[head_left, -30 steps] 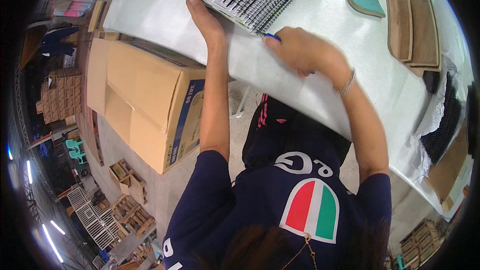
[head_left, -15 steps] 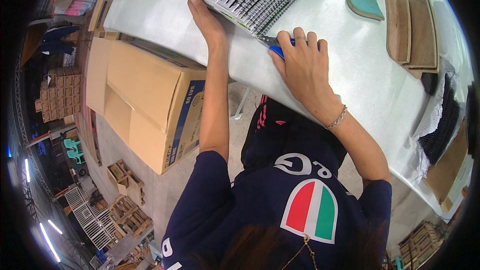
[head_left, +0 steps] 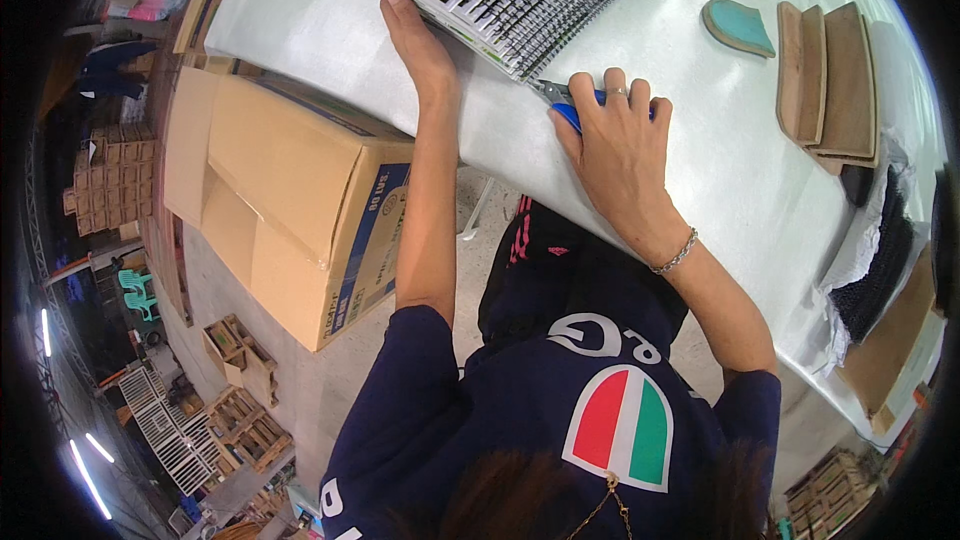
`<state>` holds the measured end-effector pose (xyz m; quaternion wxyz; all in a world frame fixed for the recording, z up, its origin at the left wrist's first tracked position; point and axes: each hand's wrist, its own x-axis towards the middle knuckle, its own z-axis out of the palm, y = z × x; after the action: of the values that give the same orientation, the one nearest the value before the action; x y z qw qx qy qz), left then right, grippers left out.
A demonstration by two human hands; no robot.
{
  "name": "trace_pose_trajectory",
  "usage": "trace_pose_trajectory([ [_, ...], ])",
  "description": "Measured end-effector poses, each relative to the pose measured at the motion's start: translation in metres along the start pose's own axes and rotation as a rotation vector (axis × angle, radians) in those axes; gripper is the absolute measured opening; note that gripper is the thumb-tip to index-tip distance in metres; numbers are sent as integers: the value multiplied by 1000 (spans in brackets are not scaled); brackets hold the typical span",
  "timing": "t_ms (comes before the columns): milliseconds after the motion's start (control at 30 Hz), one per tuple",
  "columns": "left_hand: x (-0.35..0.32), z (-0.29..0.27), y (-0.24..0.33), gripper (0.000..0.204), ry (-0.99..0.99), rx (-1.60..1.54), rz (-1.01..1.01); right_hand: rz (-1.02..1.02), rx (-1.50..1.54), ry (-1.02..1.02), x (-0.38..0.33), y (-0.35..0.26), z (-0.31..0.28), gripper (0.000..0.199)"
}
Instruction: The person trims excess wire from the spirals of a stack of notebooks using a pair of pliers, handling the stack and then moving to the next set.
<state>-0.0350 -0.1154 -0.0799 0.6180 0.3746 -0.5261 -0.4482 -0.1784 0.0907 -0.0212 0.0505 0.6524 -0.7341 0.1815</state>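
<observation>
A thick stack of wire-bound notebooks (head_left: pixel 545 2), black and silver coils showing, lies at the top of the head view near the table's front edge. My left hand (head_left: pixel 422 52) holds the near side of the stack, its fingers partly hidden by it. Wrapped in my right hand (head_left: pixel 622 145) are blue-handled pliers (head_left: pixel 567 116). Their metal jaws are at the stack's near right corner, by the end of a wire coil; whether they grip the wire is too small to tell.
The white-topped table (head_left: pixel 715 165) carries a teal-faced pad (head_left: pixel 738 26) and brown curved boards (head_left: pixel 848 80) on the right. Black coils in white wrapping (head_left: pixel 880 270) lie beyond them. A large cardboard box (head_left: pixel 285 175) stands left of my left arm, with wooden pallets (head_left: pixel 250 430) farther off.
The view has shifted slightly. The pliers stay in my right hand at the stack's corner, with the jaws now showing more plainly. My left hand keeps its place on the stack.
</observation>
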Motion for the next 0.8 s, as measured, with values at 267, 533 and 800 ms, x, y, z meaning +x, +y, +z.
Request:
trace_pose_trajectory([
  [267, 4, -6, -6, 65, -62, -66, -27, -29, 26, 6, 1, 1, -4, 31],
  [533, 1, -5, -7, 70, -29, 28, -30, -29, 49, -9, 6, 0, -1, 28],
  [800, 1, -3, -3, 66, -14, 31, 9, 115, 499, -838, 73, 28, -20, 45],
])
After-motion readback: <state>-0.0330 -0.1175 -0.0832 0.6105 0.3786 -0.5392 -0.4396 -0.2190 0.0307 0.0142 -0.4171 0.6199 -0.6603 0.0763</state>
